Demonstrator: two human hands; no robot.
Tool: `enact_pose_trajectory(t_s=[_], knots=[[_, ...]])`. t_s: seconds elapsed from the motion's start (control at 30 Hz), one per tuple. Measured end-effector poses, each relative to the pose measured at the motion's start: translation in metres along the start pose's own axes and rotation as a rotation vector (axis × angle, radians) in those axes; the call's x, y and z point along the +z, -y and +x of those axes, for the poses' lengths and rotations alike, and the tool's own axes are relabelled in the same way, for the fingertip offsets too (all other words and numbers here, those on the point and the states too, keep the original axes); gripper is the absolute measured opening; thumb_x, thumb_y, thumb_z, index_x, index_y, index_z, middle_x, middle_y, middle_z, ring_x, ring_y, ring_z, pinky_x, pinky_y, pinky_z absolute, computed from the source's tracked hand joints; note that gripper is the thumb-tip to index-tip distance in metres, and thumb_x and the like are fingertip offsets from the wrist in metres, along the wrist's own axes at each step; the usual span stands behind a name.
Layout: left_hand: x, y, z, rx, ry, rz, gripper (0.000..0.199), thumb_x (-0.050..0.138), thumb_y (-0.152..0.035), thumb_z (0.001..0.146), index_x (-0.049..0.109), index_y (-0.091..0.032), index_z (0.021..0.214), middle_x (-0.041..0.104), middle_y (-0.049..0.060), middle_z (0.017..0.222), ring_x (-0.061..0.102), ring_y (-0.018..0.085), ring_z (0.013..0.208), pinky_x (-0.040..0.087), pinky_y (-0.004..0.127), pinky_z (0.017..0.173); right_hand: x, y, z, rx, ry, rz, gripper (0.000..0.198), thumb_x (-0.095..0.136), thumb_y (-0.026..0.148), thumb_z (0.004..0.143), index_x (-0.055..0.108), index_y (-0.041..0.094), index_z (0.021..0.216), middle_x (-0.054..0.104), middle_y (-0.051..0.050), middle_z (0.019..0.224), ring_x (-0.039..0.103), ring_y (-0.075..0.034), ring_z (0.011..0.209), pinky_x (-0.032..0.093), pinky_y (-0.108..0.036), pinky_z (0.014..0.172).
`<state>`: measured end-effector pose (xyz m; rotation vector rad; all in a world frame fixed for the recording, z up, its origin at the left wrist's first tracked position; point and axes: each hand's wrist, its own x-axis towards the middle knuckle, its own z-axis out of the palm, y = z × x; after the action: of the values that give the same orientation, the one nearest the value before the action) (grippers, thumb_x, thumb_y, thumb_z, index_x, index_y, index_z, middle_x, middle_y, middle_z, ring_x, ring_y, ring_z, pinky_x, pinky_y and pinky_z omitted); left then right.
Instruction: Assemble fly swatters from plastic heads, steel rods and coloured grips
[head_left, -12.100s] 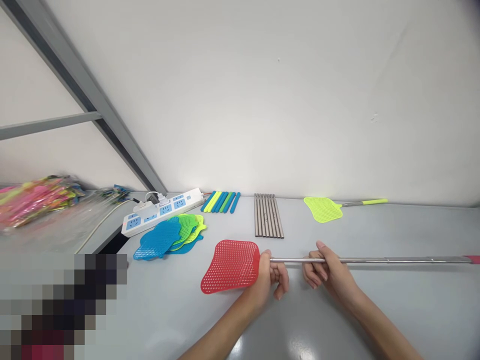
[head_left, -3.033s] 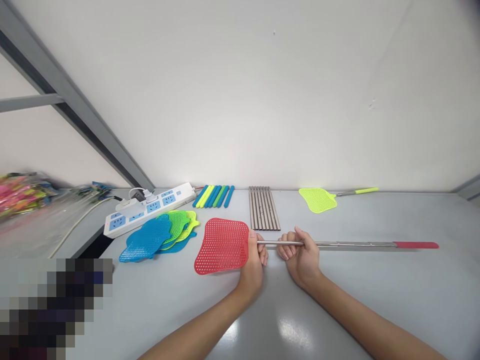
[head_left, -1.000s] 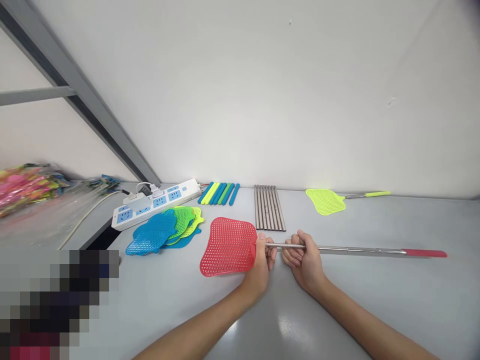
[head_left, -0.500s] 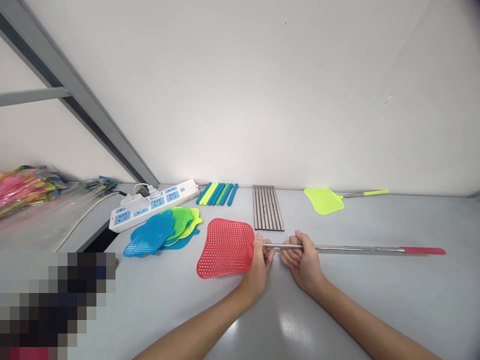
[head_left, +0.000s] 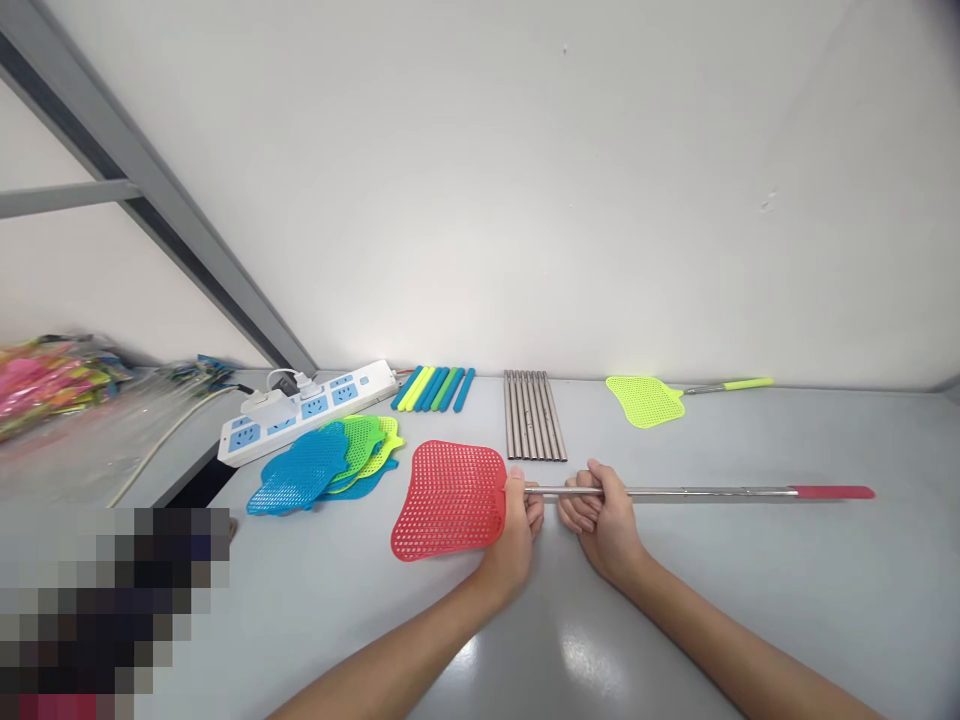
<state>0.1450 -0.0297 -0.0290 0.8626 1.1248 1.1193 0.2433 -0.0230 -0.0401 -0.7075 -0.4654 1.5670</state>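
Note:
A red fly swatter (head_left: 450, 500) with a telescopic metal rod (head_left: 697, 492) lies across both my hands, its red grip (head_left: 834, 492) pointing right. My left hand (head_left: 517, 525) is closed around the neck where the perforated head meets the rod, thumb on top. Farther along the rod, my right hand (head_left: 604, 515) is closed on the metal with its fingers curled. Behind my hands lies a row of several metal rods (head_left: 535, 415). A finished-looking yellow fly swatter (head_left: 646, 402) rests at the back right.
On the left, several blue, green and yellow swatter heads (head_left: 300, 470) overlap beside a white power strip (head_left: 345, 395) with plugs. Blue, yellow and green grips (head_left: 433, 390) line up along the wall. Plastic-wrapped items (head_left: 60, 385) lie far left, near a metal frame (head_left: 172, 200).
The swatter's red grip end has come a little left, closer to my right hand, so the rod looks slightly shorter. Both hands keep their hold.

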Motion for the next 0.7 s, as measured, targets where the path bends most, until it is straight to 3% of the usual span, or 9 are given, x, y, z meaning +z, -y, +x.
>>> enact_pose_trajectory(t_s=[0.7], knots=[[-0.0034,0.005,0.0011,0.015,0.006,0.072,0.048,0.025,-0.052,0.079,0.017,-0.021,0.043,0.017,-0.006,0.036,0.016,0.007,0.035,0.011,0.026,0.039,-0.0015,-0.0017,0.0003,0.0,0.011,0.003,0.044,0.042,0.028,0.078,0.026,0.019,0.038,0.018,0.008,0.033,0.017,-0.006,0.028,0.019,-0.022,0.033]])
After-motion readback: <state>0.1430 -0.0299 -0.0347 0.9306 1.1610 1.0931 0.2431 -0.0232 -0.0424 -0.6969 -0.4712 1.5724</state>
